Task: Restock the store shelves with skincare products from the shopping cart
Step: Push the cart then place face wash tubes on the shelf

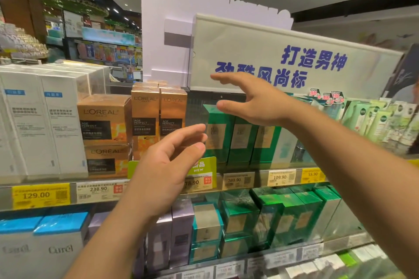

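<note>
Tall green skincare boxes (221, 133) stand in a row on the upper shelf (249, 180). My right hand (254, 102) reaches over their tops, fingers spread and thumb apart, holding nothing. My left hand (167, 165) is raised in front of the gold L'Oreal boxes (158, 118), fingers relaxed and empty, just left of the green boxes. The shopping cart is out of view.
White boxes (45, 124) fill the shelf's left end, pale green tubes (381, 122) the right. A white sign with blue characters (294, 63) stands above. The lower shelf holds blue-topped Curel boxes (59, 247), purple boxes (179, 231) and more green boxes (290, 215). Price tags (40, 196) line the shelf edge.
</note>
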The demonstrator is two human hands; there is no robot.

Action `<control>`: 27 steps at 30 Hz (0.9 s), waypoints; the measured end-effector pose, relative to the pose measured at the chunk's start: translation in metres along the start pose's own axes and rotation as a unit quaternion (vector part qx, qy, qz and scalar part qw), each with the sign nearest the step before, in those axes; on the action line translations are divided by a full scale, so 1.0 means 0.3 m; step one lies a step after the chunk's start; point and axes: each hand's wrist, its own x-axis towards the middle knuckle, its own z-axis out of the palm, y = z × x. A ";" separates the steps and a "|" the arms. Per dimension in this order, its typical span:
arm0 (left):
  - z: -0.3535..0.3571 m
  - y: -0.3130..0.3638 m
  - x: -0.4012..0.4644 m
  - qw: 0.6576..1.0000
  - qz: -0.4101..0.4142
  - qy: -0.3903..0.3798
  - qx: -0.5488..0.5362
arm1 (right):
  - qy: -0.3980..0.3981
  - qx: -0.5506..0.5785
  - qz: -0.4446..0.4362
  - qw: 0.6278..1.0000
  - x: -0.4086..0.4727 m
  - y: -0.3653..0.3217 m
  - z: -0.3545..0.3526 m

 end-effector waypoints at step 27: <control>0.785 0.001 -0.230 0.946 -0.051 -0.306 -0.092 | 0.242 -0.016 0.188 0.952 -1.101 0.182 0.002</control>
